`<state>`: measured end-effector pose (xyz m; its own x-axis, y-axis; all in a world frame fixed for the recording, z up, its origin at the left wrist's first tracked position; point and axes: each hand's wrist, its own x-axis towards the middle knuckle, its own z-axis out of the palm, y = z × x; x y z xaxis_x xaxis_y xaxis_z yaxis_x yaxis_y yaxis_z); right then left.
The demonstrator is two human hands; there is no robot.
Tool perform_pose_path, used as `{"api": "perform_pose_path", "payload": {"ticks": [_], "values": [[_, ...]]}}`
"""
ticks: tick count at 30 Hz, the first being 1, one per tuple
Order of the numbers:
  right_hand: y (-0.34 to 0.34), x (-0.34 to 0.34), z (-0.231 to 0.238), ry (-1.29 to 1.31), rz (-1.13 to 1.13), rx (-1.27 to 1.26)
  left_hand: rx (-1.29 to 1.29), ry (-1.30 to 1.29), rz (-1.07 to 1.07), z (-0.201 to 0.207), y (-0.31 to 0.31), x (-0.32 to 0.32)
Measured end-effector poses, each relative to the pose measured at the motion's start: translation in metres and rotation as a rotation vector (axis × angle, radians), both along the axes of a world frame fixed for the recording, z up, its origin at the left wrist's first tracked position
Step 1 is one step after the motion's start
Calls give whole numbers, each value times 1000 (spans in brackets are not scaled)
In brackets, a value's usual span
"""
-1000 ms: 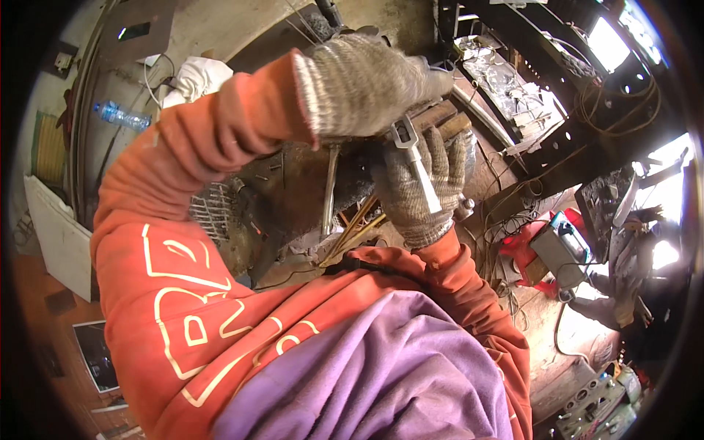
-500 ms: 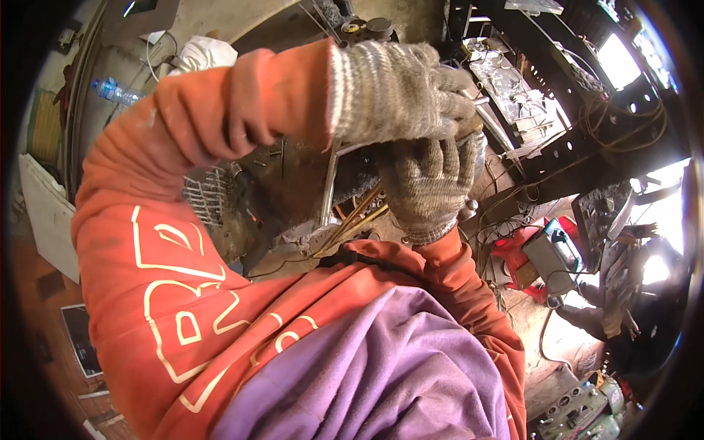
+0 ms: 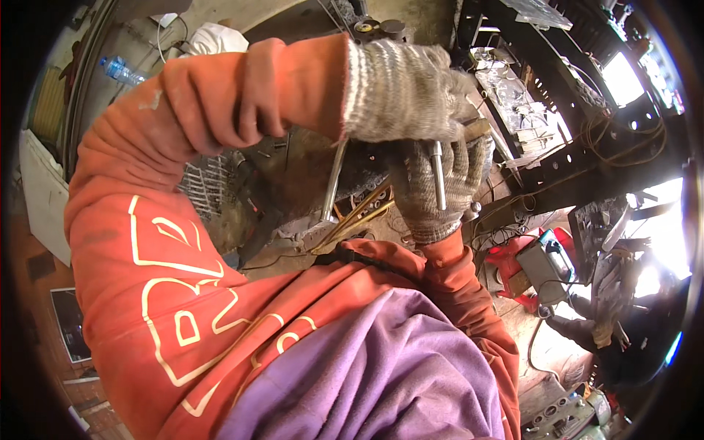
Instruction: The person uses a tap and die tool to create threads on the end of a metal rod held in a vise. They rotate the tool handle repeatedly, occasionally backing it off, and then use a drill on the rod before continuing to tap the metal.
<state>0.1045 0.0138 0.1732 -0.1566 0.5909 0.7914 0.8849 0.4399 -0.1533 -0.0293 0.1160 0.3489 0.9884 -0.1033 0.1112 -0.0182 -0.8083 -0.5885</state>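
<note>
My left hand, in a dirty grey knitted glove, reaches across from the left with its fingers curled. From beneath it a slim shiny metal rod points down toward me; the rod's upper end is hidden. Just below, my right hand wears a matching glove, its fingers bent upward and closed around something the left hand covers. The rod passes in front of the back of the right hand. Beside the gloves stands a silver metal bar, and several yellowish rods lie slantwise below it.
A dark perforated steel beam runs along the right, with loose cables. A grey metal box sits by something red at lower right. On the left are a plastic bottle, a wire grid and a white panel.
The metal rod has swung round from pointing up and right to pointing down over my right hand. Both hands have shifted slightly to the right.
</note>
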Motion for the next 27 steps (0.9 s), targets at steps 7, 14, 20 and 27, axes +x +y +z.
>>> {"api": "perform_pose_path", "payload": {"ticks": [7, 14, 20, 27], "values": [[-3, 4, -7, 26, 4, -47, -572, 215, 721, 7, -2, 33], [-3, 6, -7, 16, -60, -91, -316, 283, 241, 5, -1, 36], [-4, 5, -5, 37, -43, -44, -864, 128, 621, 7, 1, 23], [-8, 4, 9, 24, -9, -59, -197, -46, -62, -11, 21, 10]]}}
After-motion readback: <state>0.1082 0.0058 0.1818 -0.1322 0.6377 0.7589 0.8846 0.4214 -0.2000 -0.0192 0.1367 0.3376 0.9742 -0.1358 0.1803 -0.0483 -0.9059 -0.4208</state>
